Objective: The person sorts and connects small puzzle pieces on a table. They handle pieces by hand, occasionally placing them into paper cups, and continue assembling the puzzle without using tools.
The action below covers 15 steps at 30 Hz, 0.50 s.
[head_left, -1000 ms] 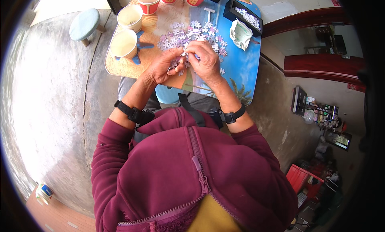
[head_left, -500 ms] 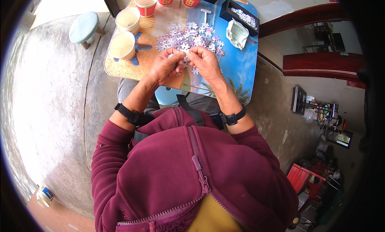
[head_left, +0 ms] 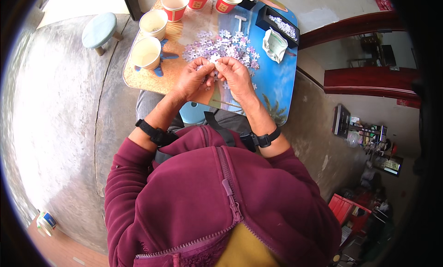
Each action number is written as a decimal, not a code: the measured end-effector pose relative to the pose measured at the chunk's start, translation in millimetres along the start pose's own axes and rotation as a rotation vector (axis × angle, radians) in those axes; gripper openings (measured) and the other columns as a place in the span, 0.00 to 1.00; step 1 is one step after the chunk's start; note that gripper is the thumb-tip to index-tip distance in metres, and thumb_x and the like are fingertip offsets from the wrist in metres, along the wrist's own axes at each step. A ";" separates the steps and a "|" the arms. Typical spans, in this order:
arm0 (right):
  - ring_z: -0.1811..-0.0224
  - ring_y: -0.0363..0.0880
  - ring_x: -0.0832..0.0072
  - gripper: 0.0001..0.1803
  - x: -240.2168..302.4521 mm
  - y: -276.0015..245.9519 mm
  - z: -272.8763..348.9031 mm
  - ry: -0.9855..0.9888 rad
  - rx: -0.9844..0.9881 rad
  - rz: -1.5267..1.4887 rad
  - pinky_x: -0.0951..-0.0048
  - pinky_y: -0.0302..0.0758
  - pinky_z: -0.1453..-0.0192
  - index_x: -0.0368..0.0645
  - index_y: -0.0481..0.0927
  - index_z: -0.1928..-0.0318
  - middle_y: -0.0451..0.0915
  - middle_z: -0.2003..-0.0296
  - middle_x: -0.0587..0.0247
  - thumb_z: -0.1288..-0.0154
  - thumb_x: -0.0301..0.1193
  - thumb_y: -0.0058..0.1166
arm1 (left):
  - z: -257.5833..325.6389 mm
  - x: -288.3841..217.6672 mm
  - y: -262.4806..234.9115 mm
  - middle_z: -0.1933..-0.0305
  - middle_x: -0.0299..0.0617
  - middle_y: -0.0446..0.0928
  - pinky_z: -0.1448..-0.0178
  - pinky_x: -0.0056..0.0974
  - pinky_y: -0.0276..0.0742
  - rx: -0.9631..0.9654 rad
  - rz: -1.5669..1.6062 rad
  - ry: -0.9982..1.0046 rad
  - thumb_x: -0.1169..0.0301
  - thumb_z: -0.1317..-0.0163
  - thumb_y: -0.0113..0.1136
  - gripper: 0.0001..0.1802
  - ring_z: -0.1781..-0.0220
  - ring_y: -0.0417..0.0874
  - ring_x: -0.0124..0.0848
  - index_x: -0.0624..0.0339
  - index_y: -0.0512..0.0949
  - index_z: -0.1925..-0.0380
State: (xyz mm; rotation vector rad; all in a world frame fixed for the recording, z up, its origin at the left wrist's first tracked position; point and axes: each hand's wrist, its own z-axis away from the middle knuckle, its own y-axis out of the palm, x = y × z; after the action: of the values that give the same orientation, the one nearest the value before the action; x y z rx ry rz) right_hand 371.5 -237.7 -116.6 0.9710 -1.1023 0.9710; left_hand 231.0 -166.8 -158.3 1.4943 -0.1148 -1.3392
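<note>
My left hand (head_left: 190,80) and my right hand (head_left: 236,78) meet over the near part of the table. Both are closed in a pinch on a small white jigsaw piece (head_left: 214,58), each holding one side of it. Fingers hide part of that piece. Just beyond my fingertips spreads a loose heap of white and lilac jigsaw pieces (head_left: 230,46), lying on the picture-printed tabletop (head_left: 272,82). A few pieces lie closer, beside and under my hands.
Several paper cups (head_left: 146,54) line the left and far table edges. A black tray (head_left: 264,20) of pieces sits at the far right, with a crumpled pale bag (head_left: 275,45) before it. A white T-shaped object (head_left: 240,22) lies behind the heap. A stool (head_left: 99,31) stands left.
The view has shifted slightly, so the table appears a little lower. Between my fingertips the white jigsaw piece now shows more clearly; both hands keep their pinch.
</note>
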 end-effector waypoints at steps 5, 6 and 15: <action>0.72 0.71 0.88 0.09 -4.8 0.9 -1.3 -0.026 0.013 -0.033 0.85 0.68 0.66 0.40 0.79 0.59 0.78 0.70 0.72 0.32 0.33 0.54 | -0.1 -1.1 0.2 0.74 0.38 0.75 0.82 0.25 0.64 0.016 -0.005 0.021 0.66 0.32 0.56 0.09 0.81 0.75 0.24 0.56 0.69 0.69; 0.72 0.71 0.88 0.09 -5.5 0.5 -1.5 -0.011 0.001 -0.028 0.85 0.68 0.66 0.40 0.79 0.59 0.78 0.70 0.72 0.32 0.33 0.54 | -0.3 -1.4 -0.2 0.74 0.38 0.75 0.83 0.25 0.64 0.023 -0.004 0.019 0.66 0.32 0.56 0.09 0.81 0.75 0.24 0.57 0.69 0.69; 0.74 0.70 0.88 0.10 -2.2 -4.1 -2.8 0.045 -0.014 -0.062 0.85 0.66 0.69 0.41 0.79 0.60 0.76 0.73 0.73 0.31 0.35 0.54 | 0.1 0.0 -2.5 0.75 0.38 0.75 0.82 0.24 0.62 0.032 0.000 -0.005 0.67 0.33 0.56 0.09 0.82 0.74 0.24 0.58 0.69 0.68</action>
State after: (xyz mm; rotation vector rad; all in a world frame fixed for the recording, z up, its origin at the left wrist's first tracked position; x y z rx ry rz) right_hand 375.7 -236.4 -119.7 0.9622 -1.0342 0.9290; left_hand 229.6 -165.8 -160.0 1.5184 -0.1399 -1.3466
